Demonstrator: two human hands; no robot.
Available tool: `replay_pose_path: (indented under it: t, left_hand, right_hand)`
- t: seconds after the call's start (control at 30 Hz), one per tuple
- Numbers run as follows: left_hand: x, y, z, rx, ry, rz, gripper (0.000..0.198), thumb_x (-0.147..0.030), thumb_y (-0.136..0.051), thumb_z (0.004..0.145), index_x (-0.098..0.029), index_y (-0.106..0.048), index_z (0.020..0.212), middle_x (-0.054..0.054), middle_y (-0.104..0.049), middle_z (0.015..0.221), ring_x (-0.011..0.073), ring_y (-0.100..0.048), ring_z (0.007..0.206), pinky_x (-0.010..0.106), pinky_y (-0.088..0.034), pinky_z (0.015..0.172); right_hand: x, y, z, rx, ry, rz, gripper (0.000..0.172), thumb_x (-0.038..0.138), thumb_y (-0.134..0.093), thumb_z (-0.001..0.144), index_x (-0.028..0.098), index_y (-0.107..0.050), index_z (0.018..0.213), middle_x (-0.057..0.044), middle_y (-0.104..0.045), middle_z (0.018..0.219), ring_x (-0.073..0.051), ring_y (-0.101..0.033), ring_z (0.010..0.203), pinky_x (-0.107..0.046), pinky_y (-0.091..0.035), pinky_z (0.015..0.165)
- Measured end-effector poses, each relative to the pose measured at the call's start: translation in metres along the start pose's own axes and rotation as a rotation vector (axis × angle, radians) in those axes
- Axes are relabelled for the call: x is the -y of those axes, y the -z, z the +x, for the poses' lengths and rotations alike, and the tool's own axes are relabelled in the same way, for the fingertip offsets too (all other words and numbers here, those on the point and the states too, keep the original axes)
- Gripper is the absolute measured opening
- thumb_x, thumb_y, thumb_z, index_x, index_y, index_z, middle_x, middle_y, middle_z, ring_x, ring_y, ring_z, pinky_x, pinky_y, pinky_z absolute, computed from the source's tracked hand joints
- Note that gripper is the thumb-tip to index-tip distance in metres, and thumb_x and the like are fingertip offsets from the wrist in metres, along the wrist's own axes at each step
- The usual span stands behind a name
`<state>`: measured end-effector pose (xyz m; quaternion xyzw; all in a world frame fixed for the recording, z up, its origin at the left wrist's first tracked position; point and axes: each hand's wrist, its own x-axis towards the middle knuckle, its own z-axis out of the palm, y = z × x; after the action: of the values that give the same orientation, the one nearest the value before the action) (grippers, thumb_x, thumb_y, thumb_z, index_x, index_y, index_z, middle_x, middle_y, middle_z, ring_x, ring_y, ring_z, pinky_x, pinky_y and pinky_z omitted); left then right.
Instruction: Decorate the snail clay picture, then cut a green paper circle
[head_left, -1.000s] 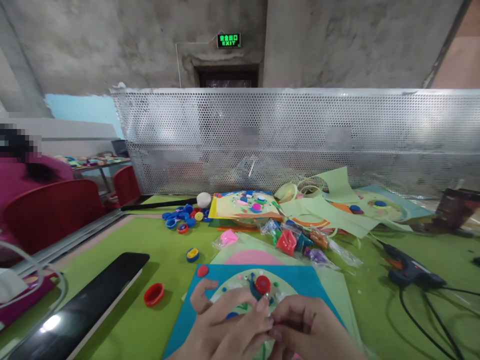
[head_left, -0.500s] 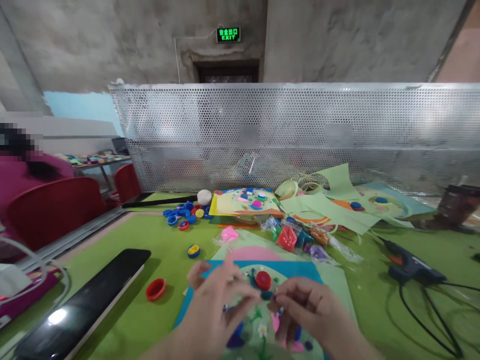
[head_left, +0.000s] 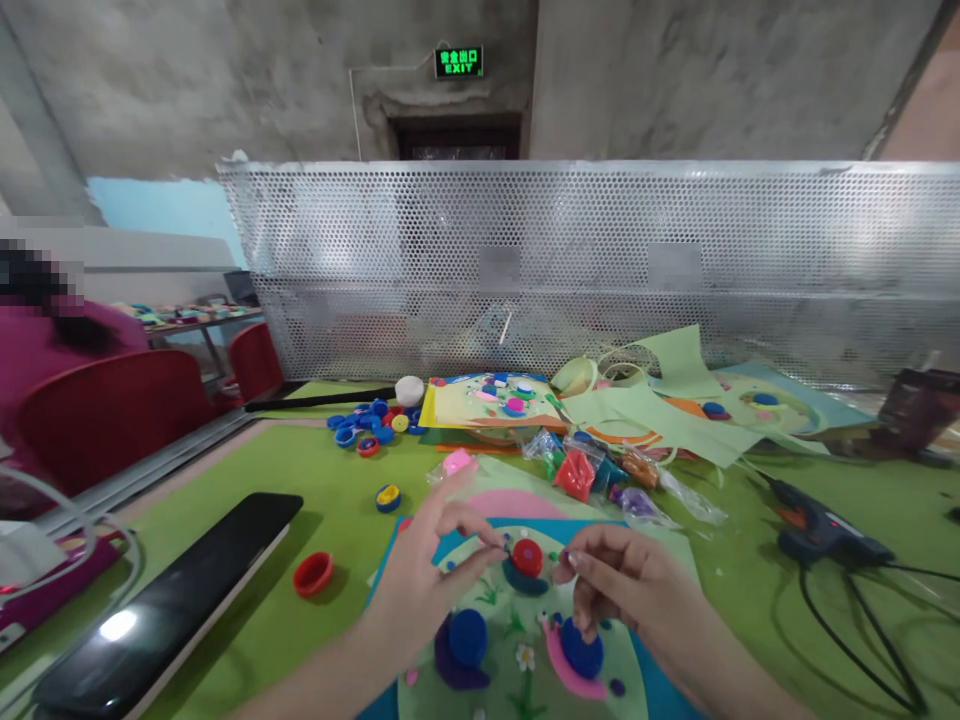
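Observation:
My left hand (head_left: pixel 427 580) hovers over a blue felt sheet with a pale green disc (head_left: pixel 517 650), thumb and forefinger pinched close beside a red bottle cap (head_left: pixel 526 557) stuck on the disc. What the pinch holds is too small to make out. My right hand (head_left: pixel 630 585) is curled just right of that cap, fingertips pressed together on something tiny. Below the hands, a blue cap on purple clay (head_left: pixel 466 640) and a blue cap on pink clay (head_left: pixel 579 650) form two snail shapes.
A black phone-like slab (head_left: pixel 172 600) and a loose red cap (head_left: pixel 312 574) lie to the left. Blue caps (head_left: pixel 371 430), clay bags (head_left: pixel 592 470), green paper scraps (head_left: pixel 660 410) and a glue gun (head_left: pixel 821 530) with cords sit further off. A perforated metal screen (head_left: pixel 585 260) backs the table. A person in magenta (head_left: pixel 45 350) sits far left.
Both hands lifted off the disc and moved up and apart, uncovering the two snail shapes. The camera tilted down slightly.

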<state>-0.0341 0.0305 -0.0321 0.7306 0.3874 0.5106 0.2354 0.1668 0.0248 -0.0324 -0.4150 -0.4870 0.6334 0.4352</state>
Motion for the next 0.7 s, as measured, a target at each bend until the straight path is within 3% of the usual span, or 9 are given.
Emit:
replay_pose_path:
  t: [0.2, 0.4, 0.57, 0.7]
  left_hand:
    - [-0.008, -0.010, -0.012, 0.046, -0.149, -0.062, 0.049, -0.027, -0.060, 0.082, -0.030, -0.037, 0.125, -0.007, -0.068, 0.071, 0.0112, -0.064, 0.070, 0.024, -0.053, 0.074]
    - [-0.012, -0.010, -0.018, 0.142, -0.162, 0.033, 0.006, -0.027, -0.059, 0.083, -0.030, -0.061, 0.088, -0.007, -0.073, 0.082, 0.0099, -0.066, 0.078, 0.021, -0.049, 0.085]
    - [-0.014, -0.012, -0.016, 0.067, -0.268, 0.123, 0.039, -0.034, -0.057, 0.085, -0.030, -0.043, 0.121, -0.008, -0.073, 0.076, 0.0091, -0.066, 0.072, 0.021, -0.047, 0.087]
    - [-0.016, -0.011, -0.015, 0.080, -0.355, 0.249, 0.011, -0.031, -0.053, 0.087, -0.025, -0.057, 0.094, -0.005, -0.070, 0.071, 0.0105, -0.065, 0.068, 0.023, -0.047, 0.083]
  right_hand:
    - [-0.007, -0.010, -0.004, 0.099, -0.030, -0.025, 0.043, 0.052, -0.074, 0.059, 0.015, -0.056, 0.070, 0.002, -0.062, 0.056, -0.009, -0.058, 0.040, -0.019, -0.045, 0.042]
    - [-0.013, -0.015, -0.005, 0.157, -0.075, -0.138, 0.051, 0.063, -0.069, 0.055, 0.017, -0.051, 0.067, 0.005, -0.055, 0.045, -0.009, -0.055, 0.037, -0.017, -0.036, 0.038]
    - [-0.012, -0.014, -0.007, 0.189, -0.064, -0.151, 0.050, 0.063, -0.066, 0.061, 0.017, -0.050, 0.070, 0.004, -0.057, 0.046, -0.007, -0.055, 0.039, -0.015, -0.034, 0.040]
    - [-0.014, -0.015, -0.006, 0.174, -0.077, -0.148, 0.053, 0.066, -0.066, 0.057, 0.017, -0.049, 0.067, 0.004, -0.055, 0.043, -0.008, -0.054, 0.037, -0.015, -0.031, 0.038]
